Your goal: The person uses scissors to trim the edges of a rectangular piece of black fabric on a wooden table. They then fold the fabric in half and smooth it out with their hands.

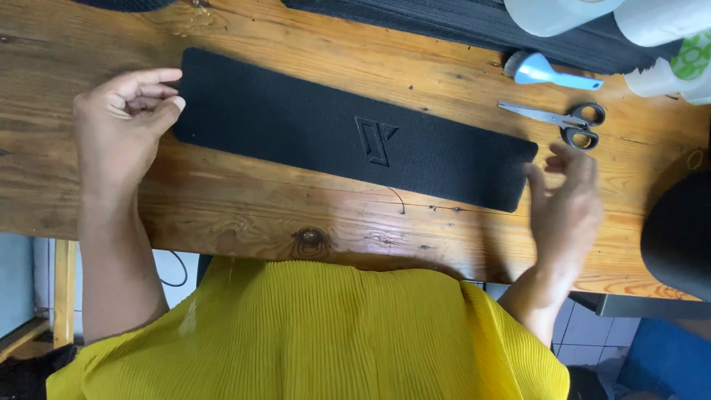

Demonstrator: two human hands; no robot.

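A long black mat (pixel 348 141) lies flat on the wooden table (pixel 244 215), running between the two hands. The left hand (pixel 122 122) rests at one short end, fingers loosely curled, fingertips (pixel 176 104) touching or just beside the mat's edge; it pinches nothing. The right hand (pixel 566 200) stands at the opposite short end, fingers spread and slightly blurred, the thumb close to the mat's corner; whether it touches cannot be told. Neither hand has closed on the mat.

Beyond the right hand, away from the body, lie scissors (pixel 566 120) with grey handles, and farther still a pale blue brush (pixel 544 70); both are near but apart from the mat. White containers (pixel 652 30) stand at the far corner past them.

The mat appears thin, textured and flexible, with an embossed mark at its centre. It likely weighs little, sags if lifted from one end, and offers a non-slip surface. The two short ends, where the hands already sit, appear the best holds, each pinched between thumb and fingers.
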